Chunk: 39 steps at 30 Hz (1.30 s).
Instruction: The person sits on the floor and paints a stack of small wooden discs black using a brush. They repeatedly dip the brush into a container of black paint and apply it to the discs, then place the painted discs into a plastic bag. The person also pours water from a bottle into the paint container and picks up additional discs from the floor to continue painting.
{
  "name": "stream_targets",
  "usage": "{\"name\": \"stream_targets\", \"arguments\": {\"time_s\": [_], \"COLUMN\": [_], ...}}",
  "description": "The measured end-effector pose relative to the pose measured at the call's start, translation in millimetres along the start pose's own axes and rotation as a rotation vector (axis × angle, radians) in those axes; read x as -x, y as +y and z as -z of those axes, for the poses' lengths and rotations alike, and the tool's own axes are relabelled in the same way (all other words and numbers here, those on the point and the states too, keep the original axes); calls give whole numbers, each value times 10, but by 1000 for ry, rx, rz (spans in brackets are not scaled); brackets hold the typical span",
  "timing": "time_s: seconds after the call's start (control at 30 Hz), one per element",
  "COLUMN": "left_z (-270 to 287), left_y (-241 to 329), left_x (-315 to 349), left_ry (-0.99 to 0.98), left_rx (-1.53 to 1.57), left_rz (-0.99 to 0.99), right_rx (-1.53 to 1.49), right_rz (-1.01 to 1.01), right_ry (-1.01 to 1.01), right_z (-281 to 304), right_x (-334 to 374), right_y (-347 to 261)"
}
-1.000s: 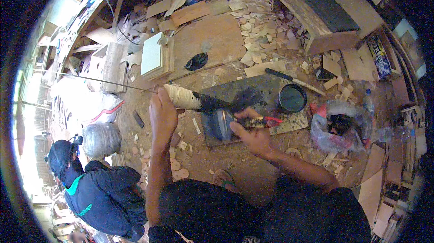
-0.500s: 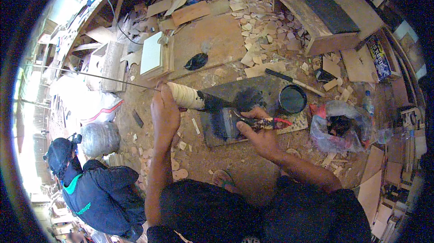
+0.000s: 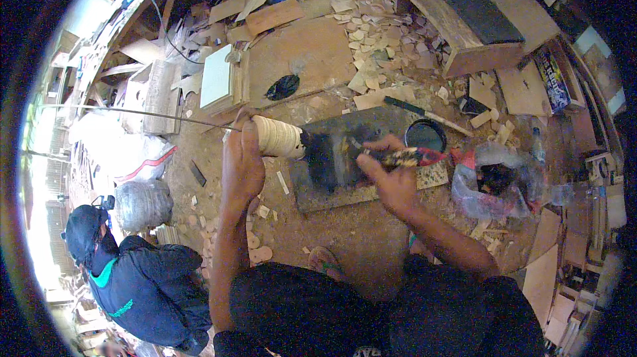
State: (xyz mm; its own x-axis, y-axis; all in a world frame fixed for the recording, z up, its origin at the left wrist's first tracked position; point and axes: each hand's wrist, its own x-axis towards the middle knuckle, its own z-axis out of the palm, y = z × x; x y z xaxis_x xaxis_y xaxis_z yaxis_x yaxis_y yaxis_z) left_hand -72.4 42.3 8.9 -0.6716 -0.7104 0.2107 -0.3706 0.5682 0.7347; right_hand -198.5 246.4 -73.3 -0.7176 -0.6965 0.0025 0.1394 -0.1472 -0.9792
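My left hand (image 3: 243, 164) is closed around the left end of a stack of pale, thin wooden pieces (image 3: 279, 138), threaded on a long metal rod (image 3: 152, 115) that runs off to the left. Black paint covers the stack's right part. My right hand (image 3: 396, 184) grips a paintbrush (image 3: 417, 156) by its speckled, red-tipped handle. Its bristles are blurred and dark, close to the blackened part, and I cannot tell if they touch. Below lies a paint-smeared board (image 3: 318, 201). A round tub of black paint (image 3: 426, 137) stands on the board's right side.
A dark-bladed tool with a pale handle (image 3: 448, 120) lies behind the tub. A crumpled plastic bag (image 3: 474, 201) sits to the right. Wood offcuts (image 3: 381, 45) litter the far floor. A person in dark clothes (image 3: 142, 284) is at the left, near a plastic-wrapped bundle (image 3: 142, 204).
My right hand and the paintbrush have moved slightly up and to the right. The stack has shifted a little right and stays in my left hand.
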Motion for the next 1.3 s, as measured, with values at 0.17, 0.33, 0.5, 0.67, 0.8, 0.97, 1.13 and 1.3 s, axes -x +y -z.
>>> {"name": "stream_targets", "arguments": {"time_s": [0.17, 0.33, 0.5, 0.67, 0.8, 0.97, 1.13, 1.3], "left_z": [-29, -20, -85, -7, 157, -71, -98, -62], "left_y": [-20, -68, -83, -13, 31, -14, -87, -130], "left_x": [35, 33, 50, -10, -80, -75, -66, -45], "left_ry": [31, 83, 78, 10, -93, 146, 180, 107], "left_rx": [-71, -338, -251, -354, -239, -360, -572, -346], "left_rz": [-65, -77, -246, -206, -111, 66, -82, 166], "right_rx": [-229, 164, -40, 199, 195, 7, 263, 245], "right_rz": [39, -51, -41, -29, -5, 28, 47, 254], "right_ry": [180, -138, 144, -38, -133, 129, -112, 29], "right_z": [4, -41, 53, 20, -55, -92, -183, -154], "right_x": [-201, 107, -183, 6, 138, -78, 124, 8], "right_y": [-111, -74, -77, -158, -58, -18, -86, -1]}}
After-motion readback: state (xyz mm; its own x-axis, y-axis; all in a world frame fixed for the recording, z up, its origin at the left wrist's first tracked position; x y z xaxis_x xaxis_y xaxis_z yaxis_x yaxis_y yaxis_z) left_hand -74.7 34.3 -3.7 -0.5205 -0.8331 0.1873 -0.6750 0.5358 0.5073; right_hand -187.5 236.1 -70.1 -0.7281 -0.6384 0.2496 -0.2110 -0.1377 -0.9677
